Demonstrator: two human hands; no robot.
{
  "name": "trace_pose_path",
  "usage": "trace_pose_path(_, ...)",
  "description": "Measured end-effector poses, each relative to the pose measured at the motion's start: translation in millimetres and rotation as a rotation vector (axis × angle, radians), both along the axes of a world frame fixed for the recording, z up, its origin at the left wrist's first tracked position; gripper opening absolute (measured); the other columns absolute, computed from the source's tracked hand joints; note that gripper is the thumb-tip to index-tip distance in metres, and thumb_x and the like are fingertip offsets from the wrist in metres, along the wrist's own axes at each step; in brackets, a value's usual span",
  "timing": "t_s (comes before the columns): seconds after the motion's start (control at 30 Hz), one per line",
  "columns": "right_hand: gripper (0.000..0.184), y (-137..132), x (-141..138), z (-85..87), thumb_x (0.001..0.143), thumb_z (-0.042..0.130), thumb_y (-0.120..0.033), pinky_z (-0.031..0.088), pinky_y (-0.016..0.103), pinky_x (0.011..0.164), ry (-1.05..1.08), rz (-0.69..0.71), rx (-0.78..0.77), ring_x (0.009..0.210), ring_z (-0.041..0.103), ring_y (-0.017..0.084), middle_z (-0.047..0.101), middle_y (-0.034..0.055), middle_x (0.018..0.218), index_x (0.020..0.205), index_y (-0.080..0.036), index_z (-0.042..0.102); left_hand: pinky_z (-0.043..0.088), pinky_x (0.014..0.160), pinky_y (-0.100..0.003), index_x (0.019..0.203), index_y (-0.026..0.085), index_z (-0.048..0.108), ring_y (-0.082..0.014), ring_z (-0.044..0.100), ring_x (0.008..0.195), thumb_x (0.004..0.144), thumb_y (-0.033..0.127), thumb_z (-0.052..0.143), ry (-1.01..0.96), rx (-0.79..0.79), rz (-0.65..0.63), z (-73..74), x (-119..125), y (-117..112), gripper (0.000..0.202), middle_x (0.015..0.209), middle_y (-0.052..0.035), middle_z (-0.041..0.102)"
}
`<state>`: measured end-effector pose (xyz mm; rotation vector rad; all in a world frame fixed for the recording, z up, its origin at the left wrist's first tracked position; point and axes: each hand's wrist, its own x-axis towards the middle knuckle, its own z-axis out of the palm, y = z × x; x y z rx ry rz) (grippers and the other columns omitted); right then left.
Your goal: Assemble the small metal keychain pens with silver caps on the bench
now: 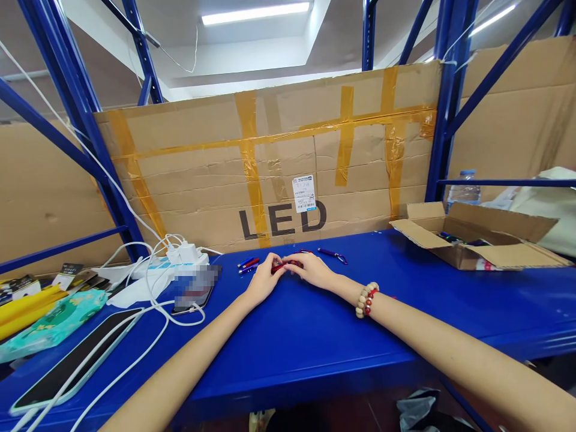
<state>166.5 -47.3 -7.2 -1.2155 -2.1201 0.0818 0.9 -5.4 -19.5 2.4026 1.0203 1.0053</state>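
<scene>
Both my hands meet far out on the blue shelf (315, 336). My left hand (263, 279) and my right hand (311, 270) are closed together on a small red pen-like item (283, 265) that shows between the fingertips. My right wrist wears a bead bracelet (366, 299). Just left of the hands lie a few red and blue pen-like items (248, 264). A purple one (332, 255) lies a little beyond my right hand.
A taped cardboard sheet marked LED (279, 168) backs the shelf. An open cardboard box (477, 240) with items inside stands at right, a water bottle (463, 191) behind it. At left are a power strip with chargers (182, 257), white cables, a phone (193, 297), a tablet (76, 360) and coloured packets (49, 324).
</scene>
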Motion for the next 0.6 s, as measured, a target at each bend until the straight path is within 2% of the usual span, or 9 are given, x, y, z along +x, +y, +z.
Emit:
trace_pose_path(0.1,0.02,0,1,2.5,0.086,0.048,-0.029,0.04,0.023,0.066,-0.032,-0.029,0.037,0.082,0.058,0.014,0.065,-0.0001,0.091,0.1,-0.024,0.061,0.041,0.065,-0.025,0.09,0.022,0.043,-0.0128,0.052,0.07,0.077,0.036,0.051,-0.016,0.016,0.004,-1.1,0,1,0.021,0.077,0.0025,0.054)
trace_pose_path(0.17,0.018,1,4,5.7,0.086,0.048,-0.028,0.041,0.023,0.068,-0.031,-0.08,0.087,0.086,0.058,0.014,0.065,-0.0008,0.096,0.097,-0.025,0.062,0.041,0.065,-0.025,0.094,0.022,0.042,-0.0127,0.052,0.071,0.075,0.033,0.053,0.001,0.046,0.058,-1.0,0,1,0.024,0.08,0.0021,0.053)
trace_pose_path(0.37,0.02,6,39,18.1,0.087,0.045,-0.031,0.039,0.024,0.068,0.06,-0.503,0.172,0.092,0.057,0.017,0.065,-0.0017,0.099,0.094,-0.026,0.063,0.042,0.064,-0.026,0.105,0.022,0.038,-0.0145,0.054,0.076,0.077,0.023,0.046,0.06,0.116,0.261,4.4,-4,-3,0.029,0.085,-0.0003,0.053)
trace_pose_path(0.47,0.02,8,57,18.7,0.086,0.045,-0.032,0.038,0.025,0.062,0.037,-0.66,0.08,0.086,0.059,0.018,0.066,0.0001,0.094,0.092,-0.026,0.064,0.042,0.072,-0.029,0.101,0.021,0.041,-0.0173,0.053,0.085,0.077,0.02,0.043,0.194,0.201,0.307,9.2,-5,-9,0.024,0.089,-0.0027,0.054)
trace_pose_path(0.6,0.018,12,66,14.9,0.084,0.048,-0.03,0.037,0.025,0.06,-0.023,-0.752,-0.032,0.084,0.059,0.019,0.067,0.0021,0.089,0.091,-0.025,0.063,0.038,0.083,-0.033,0.101,0.019,0.043,-0.0203,0.05,0.095,0.078,0.019,0.04,0.349,0.288,0.368,11.9,-4,-14,0.023,0.099,-0.0065,0.054)
